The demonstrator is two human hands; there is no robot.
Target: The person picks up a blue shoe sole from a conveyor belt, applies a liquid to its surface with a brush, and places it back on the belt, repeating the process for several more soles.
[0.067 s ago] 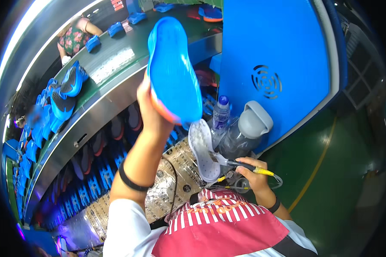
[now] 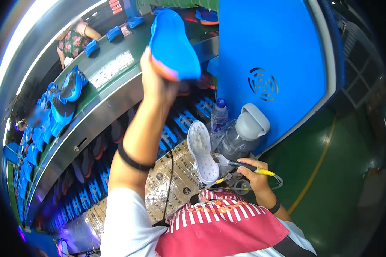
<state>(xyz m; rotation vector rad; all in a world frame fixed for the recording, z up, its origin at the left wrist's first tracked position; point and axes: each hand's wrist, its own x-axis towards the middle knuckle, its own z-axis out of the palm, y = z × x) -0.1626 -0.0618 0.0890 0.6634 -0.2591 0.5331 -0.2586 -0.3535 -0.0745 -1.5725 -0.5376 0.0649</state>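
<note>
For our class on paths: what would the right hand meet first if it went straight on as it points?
Probably the white perforated shoe sole, via the brush in the right hand; contact is unclear.

The left hand [image 2: 155, 83] holds up a blue sole [image 2: 174, 45] with an orange edge near the conveyor belt [image 2: 111, 60], where other blue soles [image 2: 63, 110] lie. The right hand [image 2: 257, 174] grips a brush [image 2: 234, 163], its tip at the side of a white sole [image 2: 199, 145], near a blue-capped bottle [image 2: 219, 119] and a grey-lidded jug [image 2: 249, 124].
</note>
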